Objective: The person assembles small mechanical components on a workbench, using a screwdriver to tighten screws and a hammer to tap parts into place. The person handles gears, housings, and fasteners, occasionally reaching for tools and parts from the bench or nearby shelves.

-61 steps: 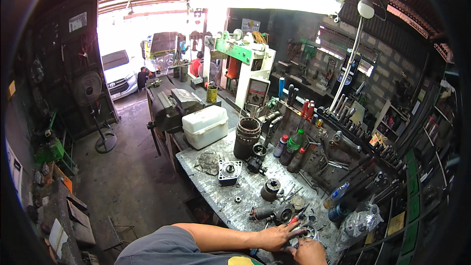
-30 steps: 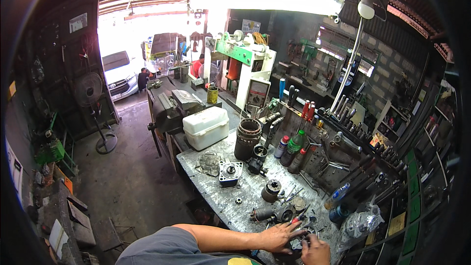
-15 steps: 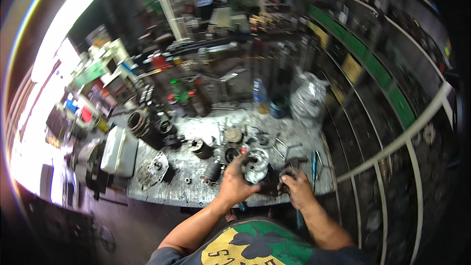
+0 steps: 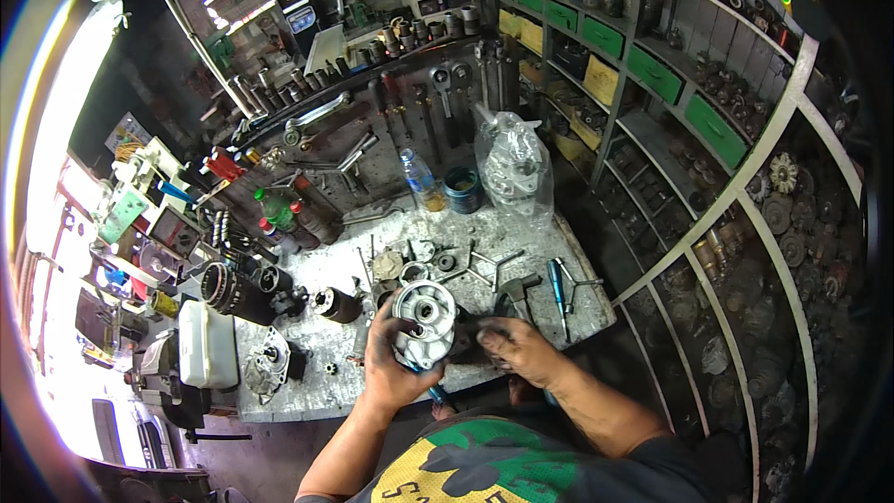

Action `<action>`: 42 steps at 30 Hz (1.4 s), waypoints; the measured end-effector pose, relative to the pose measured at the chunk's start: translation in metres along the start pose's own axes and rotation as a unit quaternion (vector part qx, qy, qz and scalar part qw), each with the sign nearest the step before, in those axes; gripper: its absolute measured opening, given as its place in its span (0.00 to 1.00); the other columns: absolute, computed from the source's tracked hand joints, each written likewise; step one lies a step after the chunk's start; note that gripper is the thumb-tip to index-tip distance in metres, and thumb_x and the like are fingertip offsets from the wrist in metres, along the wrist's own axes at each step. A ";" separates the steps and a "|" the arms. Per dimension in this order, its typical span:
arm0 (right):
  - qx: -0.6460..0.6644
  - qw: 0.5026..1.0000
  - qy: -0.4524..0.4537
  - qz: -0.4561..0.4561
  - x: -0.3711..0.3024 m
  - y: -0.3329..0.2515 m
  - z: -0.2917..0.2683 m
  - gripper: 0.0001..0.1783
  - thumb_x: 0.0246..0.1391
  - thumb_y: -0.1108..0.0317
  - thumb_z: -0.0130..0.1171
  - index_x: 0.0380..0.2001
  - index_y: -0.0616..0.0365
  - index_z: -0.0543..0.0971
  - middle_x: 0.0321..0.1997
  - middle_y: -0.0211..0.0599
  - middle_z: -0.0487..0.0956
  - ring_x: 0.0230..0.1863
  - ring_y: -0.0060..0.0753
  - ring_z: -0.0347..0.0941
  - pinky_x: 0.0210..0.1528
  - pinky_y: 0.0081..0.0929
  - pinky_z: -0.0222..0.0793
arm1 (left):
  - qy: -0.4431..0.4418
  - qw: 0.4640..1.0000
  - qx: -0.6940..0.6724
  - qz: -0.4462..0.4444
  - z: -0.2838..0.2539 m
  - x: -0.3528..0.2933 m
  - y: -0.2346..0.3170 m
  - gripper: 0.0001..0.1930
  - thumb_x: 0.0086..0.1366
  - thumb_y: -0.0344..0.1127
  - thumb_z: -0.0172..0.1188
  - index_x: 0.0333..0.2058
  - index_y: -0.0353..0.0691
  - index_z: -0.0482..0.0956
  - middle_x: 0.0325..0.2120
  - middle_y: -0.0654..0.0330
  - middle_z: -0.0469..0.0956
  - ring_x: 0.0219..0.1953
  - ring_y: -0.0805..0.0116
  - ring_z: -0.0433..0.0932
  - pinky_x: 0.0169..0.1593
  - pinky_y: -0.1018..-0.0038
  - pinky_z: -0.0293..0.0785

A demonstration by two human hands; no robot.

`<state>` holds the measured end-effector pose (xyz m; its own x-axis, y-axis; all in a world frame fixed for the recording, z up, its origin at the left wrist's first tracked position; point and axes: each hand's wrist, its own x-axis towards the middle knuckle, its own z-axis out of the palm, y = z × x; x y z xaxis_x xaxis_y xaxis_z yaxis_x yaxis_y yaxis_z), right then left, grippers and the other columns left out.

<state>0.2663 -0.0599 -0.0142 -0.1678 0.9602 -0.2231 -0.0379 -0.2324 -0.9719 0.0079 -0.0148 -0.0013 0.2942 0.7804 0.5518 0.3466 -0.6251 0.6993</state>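
Observation:
My left hand (image 4: 385,363) is wrapped round the side of a round silver metal housing (image 4: 430,351) with a ring-shaped recess and a hole in its centre. Its recessed face is turned up, above the front of the bench. Just to the right is my right hand (image 4: 519,351), blackened with grease, its fingers curled in beside a dark part next to the housing. What those fingers hold, if anything, is hidden. Behind the housing lie small metal parts and a round grey cap (image 4: 387,265). A Y-shaped wrench (image 4: 494,270) rests beyond my hands.
At right on the metal-topped bench (image 4: 326,391) lies a blue-handled screwdriver (image 4: 559,293). A bagged metal part (image 4: 515,168), a blue can (image 4: 461,188) and a plastic bottle (image 4: 421,177) stand behind. Dark cylinders (image 4: 230,291) and a white container (image 4: 207,345) are at left.
The view has swung, so the bench sits further left in the picture. My left hand now has the housing face up, closer to me; my right hand has come nearer its side.

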 end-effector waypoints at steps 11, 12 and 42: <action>0.294 0.932 0.186 0.106 0.144 0.020 -0.087 0.14 0.71 0.51 0.69 0.44 0.48 0.80 0.28 0.22 0.68 0.23 0.20 0.62 0.22 0.24 0.58 | 0.034 0.995 0.035 -0.091 -0.018 -0.020 0.010 0.60 0.50 0.29 0.85 0.78 0.40 0.55 0.78 0.36 0.59 0.79 0.36 0.63 0.77 0.48 0.67; 0.268 0.929 0.229 0.117 0.160 0.031 -0.100 0.14 0.71 0.51 0.68 0.44 0.46 0.80 0.28 0.22 0.68 0.23 0.21 0.61 0.22 0.25 0.56 | 0.040 0.991 0.058 -0.115 -0.025 -0.030 0.008 0.59 0.51 0.28 0.84 0.77 0.38 0.56 0.77 0.37 0.61 0.79 0.38 0.64 0.77 0.49 0.66; -0.427 0.827 0.358 0.079 0.169 0.089 -0.223 0.34 0.67 0.41 0.69 0.44 0.69 0.88 0.48 0.68 0.87 0.52 0.69 0.86 0.54 0.53 0.80 | -0.048 0.968 0.092 -0.230 -0.021 -0.073 -0.005 0.47 0.56 0.33 0.81 0.73 0.35 0.68 0.70 0.40 0.73 0.72 0.40 0.73 0.75 0.54 0.70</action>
<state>0.4542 0.1166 -0.1557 0.5337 0.8446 -0.0427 0.6891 -0.4636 -0.5570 -0.0343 -0.0676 -0.0355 0.1493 0.9771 0.1517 0.6109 -0.2118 0.7629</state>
